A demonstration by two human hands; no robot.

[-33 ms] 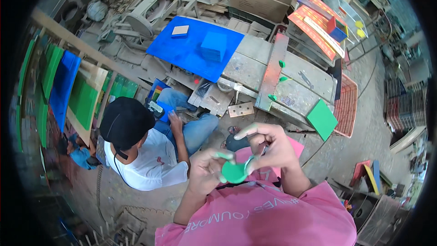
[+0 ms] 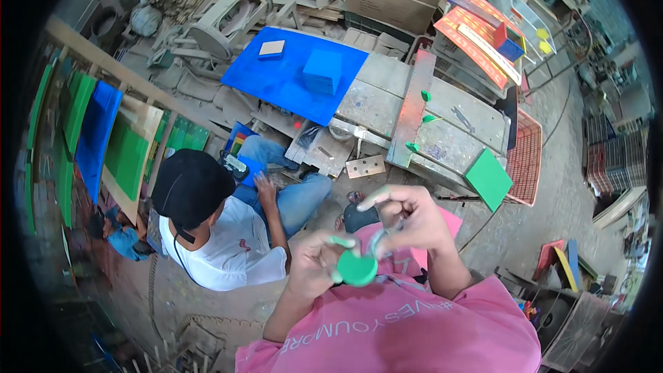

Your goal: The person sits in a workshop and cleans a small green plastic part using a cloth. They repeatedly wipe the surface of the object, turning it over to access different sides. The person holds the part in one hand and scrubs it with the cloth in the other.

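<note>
My left hand (image 2: 313,262) is closed on the edge of a round green disc (image 2: 357,269), held in front of my pink shirt. The disc's flat face shows almost whole. My right hand (image 2: 413,220) is just right of it, thumb and fingers curled together. A thin, pale, blurred piece (image 2: 377,240) shows at its thumb, near the disc's upper right edge; its kind is not clear. Green smears mark the fingertips of both hands.
To my left sits a person in a black cap (image 2: 193,190), one hand on a blue piece (image 2: 250,168). Ahead, a worktable (image 2: 376,97) bears a blue board (image 2: 242,69), a stack of blue squares (image 2: 322,72) and a metal strip (image 2: 412,107). A green square panel (image 2: 489,179) overhangs its right end, by an orange crate (image 2: 526,159).
My right thumb has drawn slightly up and away from the disc, so more of its right edge shows. The left hand keeps its hold.
</note>
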